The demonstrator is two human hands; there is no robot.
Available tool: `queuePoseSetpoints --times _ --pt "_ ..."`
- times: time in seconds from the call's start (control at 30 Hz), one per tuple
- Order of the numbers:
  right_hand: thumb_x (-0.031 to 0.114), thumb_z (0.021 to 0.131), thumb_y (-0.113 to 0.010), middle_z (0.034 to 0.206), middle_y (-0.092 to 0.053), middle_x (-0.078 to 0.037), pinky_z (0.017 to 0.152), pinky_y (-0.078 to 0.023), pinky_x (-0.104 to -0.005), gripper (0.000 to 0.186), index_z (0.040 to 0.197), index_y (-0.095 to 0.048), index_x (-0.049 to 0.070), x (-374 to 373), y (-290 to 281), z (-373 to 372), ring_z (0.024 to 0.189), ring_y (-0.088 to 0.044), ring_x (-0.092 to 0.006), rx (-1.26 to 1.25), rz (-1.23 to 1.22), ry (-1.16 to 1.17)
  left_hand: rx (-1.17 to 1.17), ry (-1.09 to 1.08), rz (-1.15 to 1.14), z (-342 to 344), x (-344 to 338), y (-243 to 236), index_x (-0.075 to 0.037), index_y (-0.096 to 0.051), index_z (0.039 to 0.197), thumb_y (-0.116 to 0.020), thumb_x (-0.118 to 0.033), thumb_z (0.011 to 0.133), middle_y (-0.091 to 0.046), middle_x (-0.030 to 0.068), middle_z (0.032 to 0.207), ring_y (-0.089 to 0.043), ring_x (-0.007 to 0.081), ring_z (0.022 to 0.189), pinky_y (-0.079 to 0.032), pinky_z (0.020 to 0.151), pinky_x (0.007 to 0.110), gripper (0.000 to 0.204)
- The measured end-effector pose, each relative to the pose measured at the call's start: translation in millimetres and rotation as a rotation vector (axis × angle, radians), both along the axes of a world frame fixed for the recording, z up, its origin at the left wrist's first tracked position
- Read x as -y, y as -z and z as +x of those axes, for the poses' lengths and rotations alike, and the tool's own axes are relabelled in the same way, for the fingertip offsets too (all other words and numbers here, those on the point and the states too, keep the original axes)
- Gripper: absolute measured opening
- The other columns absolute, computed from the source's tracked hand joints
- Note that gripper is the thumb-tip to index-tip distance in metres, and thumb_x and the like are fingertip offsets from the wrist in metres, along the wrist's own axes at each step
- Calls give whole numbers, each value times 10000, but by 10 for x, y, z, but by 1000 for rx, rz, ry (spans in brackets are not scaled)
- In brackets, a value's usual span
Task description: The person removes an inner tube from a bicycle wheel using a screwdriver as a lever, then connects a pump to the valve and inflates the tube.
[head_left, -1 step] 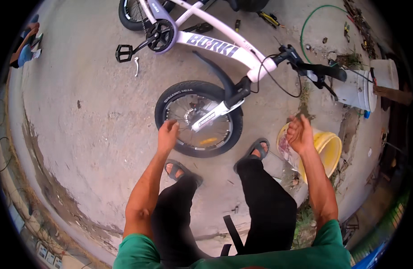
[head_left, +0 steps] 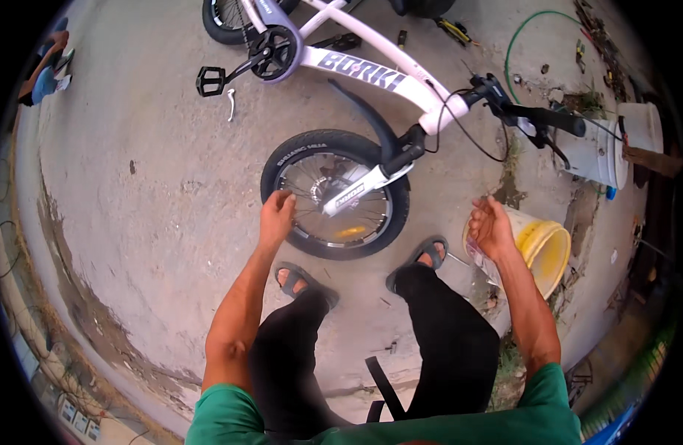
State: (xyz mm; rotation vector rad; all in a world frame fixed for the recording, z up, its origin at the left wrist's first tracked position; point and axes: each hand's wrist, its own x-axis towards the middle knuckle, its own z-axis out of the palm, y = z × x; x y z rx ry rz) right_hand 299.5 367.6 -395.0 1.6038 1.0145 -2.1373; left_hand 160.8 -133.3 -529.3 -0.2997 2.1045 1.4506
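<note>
A pink and white bicycle (head_left: 364,70) lies on its side on the concrete. Its front wheel (head_left: 304,238) with a thick black tyre is nearest me, beneath the white fork (head_left: 350,193). My left hand (head_left: 279,216) hovers by the wheel's left edge, fingers loosely bent and nothing seen in them. Well to the right, my right hand (head_left: 491,229) is raised with its palm partly turned up, fingers loosely curved and empty. Behind that hand a yellow and white bucket (head_left: 540,256) lies tipped over. Both hands appear apart from the bicycle.
A brake lever (head_left: 231,105) rests on the concrete below the pedal (head_left: 211,81). Yellow-handled pliers (head_left: 455,31) and a green hose (head_left: 509,55) lie at the far right. White buckets (head_left: 597,152) stand beyond the handlebar (head_left: 545,119). Another person (head_left: 48,70) is at the far left.
The bicycle and ground sit slightly farther right in the view. My right hand is a little lower and farther left in the picture; my left hand has hardly moved.
</note>
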Motion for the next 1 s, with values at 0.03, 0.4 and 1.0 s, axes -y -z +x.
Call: queuePoseSetpoints --times 0.03,0.4,1.0 --pt "460 988 -619 942 -661 -17 742 -483 -312 492 1294 -578 77 124 297 126 845 -632 -160 3 70 -251 -60 1 -20 -147 102 35 37 -647 1228 -658 -221 997 -725 113 1010 -673 174 860 -540 781 321 346" --pt "333 1004 -668 1283 -644 -103 1031 -468 -346 558 1410 -524 -22 1069 2298 -236 1179 -590 -171 -395 498 -977 -479 215 -182 -1077 351 1251 12 -622 1292 -585 -452 1019 -665 223 1189 -642 346 1114 -485 971 424 539" --pt "444 996 -679 1048 -704 -56 816 -566 -316 531 1274 -638 -7 1021 2834 -53 921 -674 -152 -599 321 -536 -159 376 -246 -1410 179 1270 41 -709 1132 -478 -611 1023 -737 180 983 -685 258 961 -502 899 391 699"
